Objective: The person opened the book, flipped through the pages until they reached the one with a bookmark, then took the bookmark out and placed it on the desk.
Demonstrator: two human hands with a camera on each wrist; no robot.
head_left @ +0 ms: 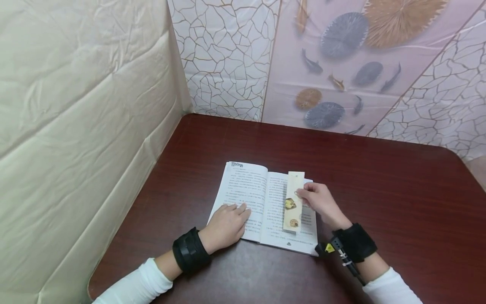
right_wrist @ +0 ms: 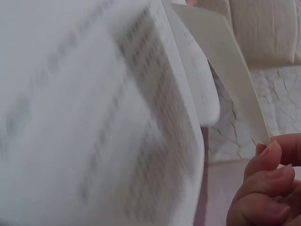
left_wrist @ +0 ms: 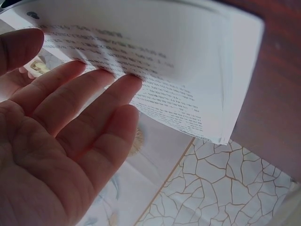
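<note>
An open book (head_left: 243,181) lies on the dark red-brown table, its pages covered in printed text. My left hand (head_left: 227,223) rests on the lower part of the left page; in the left wrist view its fingers (left_wrist: 101,94) are extended, with the tips at the paper. Between thumb and forefinger my right hand (head_left: 322,203) pinches the right edge of a cream bookmark (head_left: 294,185) with small yellow and brown pictures. The bookmark is over the right page, and in the right wrist view the bookmark (right_wrist: 230,61) stands clear of the paper, its plain side showing.
The brown table (head_left: 398,202) extends around the book on all sides. A cream padded covering (head_left: 95,126) rises along the left edge. Behind the table hangs a patterned cloth (head_left: 228,59) with gold crack lines and leaf and fish prints. Both wrists wear black bands (head_left: 191,251).
</note>
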